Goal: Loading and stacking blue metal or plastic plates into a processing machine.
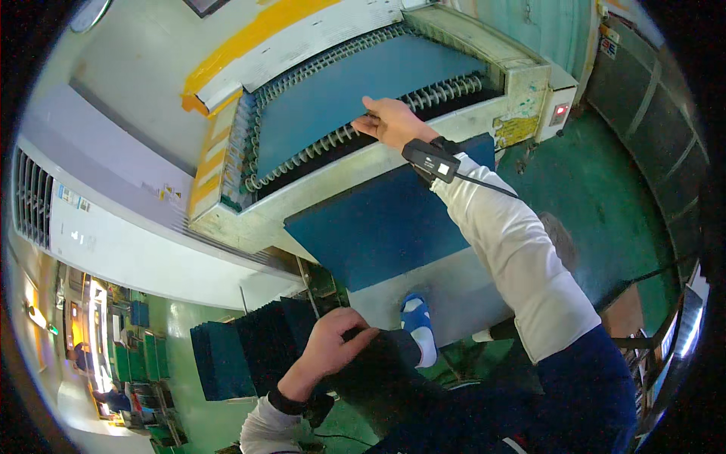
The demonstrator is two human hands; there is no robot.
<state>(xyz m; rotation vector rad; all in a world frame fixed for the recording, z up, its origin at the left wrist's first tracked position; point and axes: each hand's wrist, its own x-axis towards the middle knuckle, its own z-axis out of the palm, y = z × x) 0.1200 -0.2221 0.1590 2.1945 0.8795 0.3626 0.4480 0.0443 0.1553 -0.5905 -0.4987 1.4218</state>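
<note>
My right hand (389, 122) reaches over the near row of ringed rollers (302, 157) on a long, pale machine. Its thumb and fingers are apart, with nothing visible between them. Beside the fingertips a large flat blue sheet (363, 87) lies inside the machine, between the ringed rows; whether they touch it is unclear. Low over my lap, my left hand (333, 344) is loosely curled, thumb apart from forefinger and apparently nothing held. Below the machine's front edge rests a dark blue panel (386, 219) on a grey surface (446, 295).
Dark upright panels (219, 359) stand in a bunch left of my left hand. A white air-conditioner-like cabinet (144, 242) is at the left. The machine's switch box (558, 113) shows a red light. A cable (488, 185) runs along my right sleeve.
</note>
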